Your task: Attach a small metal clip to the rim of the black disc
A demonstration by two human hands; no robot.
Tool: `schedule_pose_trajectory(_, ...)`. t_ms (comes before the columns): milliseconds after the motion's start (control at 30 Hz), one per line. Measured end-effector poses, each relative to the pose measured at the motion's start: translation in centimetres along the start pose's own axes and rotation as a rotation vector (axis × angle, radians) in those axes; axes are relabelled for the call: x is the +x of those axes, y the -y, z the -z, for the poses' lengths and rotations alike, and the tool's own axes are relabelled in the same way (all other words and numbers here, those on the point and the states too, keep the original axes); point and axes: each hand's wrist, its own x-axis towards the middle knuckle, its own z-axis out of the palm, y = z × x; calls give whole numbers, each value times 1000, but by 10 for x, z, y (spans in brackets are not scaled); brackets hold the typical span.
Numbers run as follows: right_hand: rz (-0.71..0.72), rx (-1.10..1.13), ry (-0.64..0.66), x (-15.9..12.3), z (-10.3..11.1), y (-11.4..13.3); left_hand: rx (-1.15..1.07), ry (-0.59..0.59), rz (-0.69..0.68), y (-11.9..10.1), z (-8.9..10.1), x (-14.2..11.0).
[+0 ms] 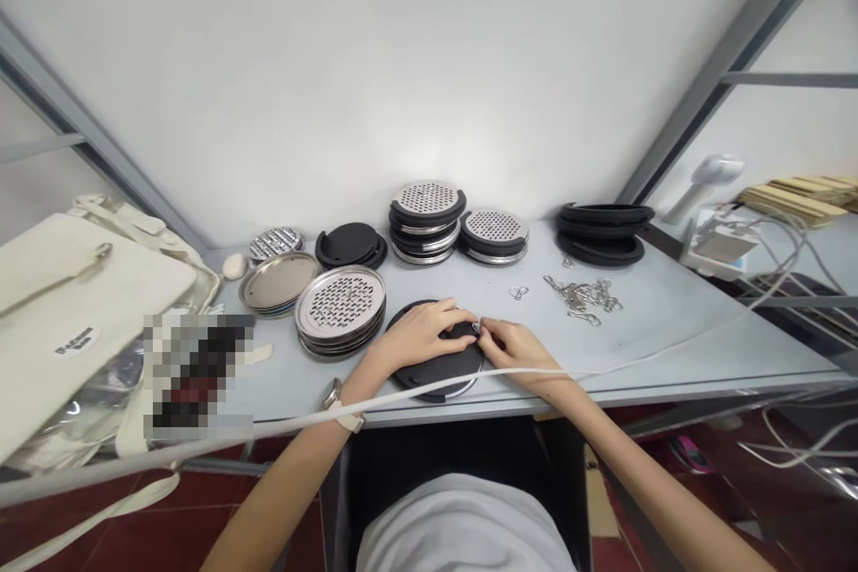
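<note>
While the left hand [424, 335] lies half open on the black disc [435, 369] at the desk [657, 331] front and the right hand [515, 350] seems to pinch a clip [476, 327], some graters [429, 197] already have black rims, others [340, 302] none.

You're getting one patch of print — an oval white label [77, 342] is sitting low on the outside of the cream bag [127, 264]. It's carrying two short lines of dark lettering, slanting with the bag — but the words are staying too small and blurred for you to read.
</note>
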Motion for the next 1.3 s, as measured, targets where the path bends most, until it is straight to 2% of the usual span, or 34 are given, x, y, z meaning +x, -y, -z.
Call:
schedule_pose_trajectory(733,17,50,31,1,1,0,27,-2,-16,0,0,1)
schedule_pose_trajectory(1067,18,30,27,2,-1,-3,309,106,-106,-3,-1,13)
schedule_pose_trajectory(1300,2,-1,25,1,-2,-4,297,66,-96,-4,-3,13)
